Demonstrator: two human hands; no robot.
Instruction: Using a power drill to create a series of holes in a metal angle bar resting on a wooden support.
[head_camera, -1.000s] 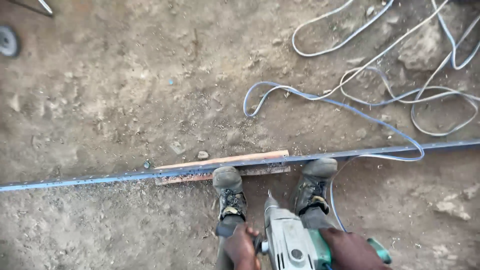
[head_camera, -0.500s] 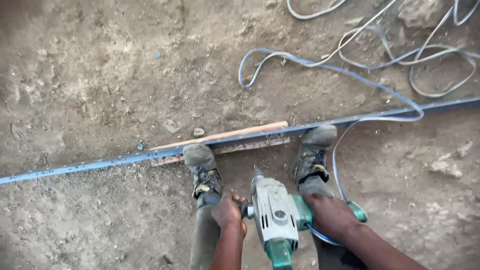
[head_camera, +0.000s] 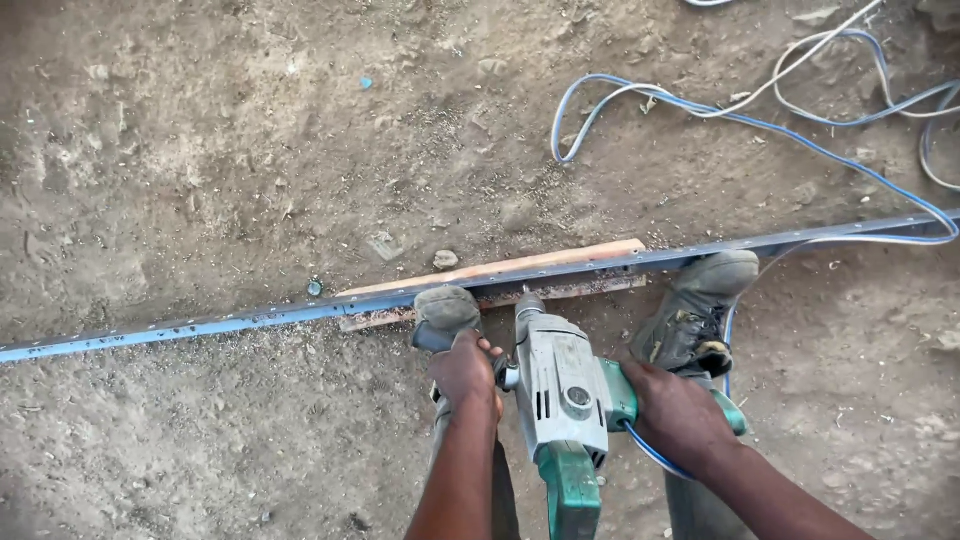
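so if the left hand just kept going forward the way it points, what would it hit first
Probably the toe of the dusty grey boot right ahead of the left hand, then the long blue-grey metal bar lying across the dirt. Depth is hard to judge from above, so the hand might pass over the boot.

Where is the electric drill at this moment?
In the head view, low at centre: the electric drill is held between both hands, its tip on the metal bar between the two boots.

Left hand (head_camera: 466, 372) and right hand (head_camera: 683, 415) both closed on a grey-green power drill (head_camera: 562, 400), its tip down at a long metal bar (head_camera: 200, 326) lying over a wooden strip (head_camera: 500, 268) on dirt, both boots on the bar, blue cable (head_camera: 760, 125) looping behind.
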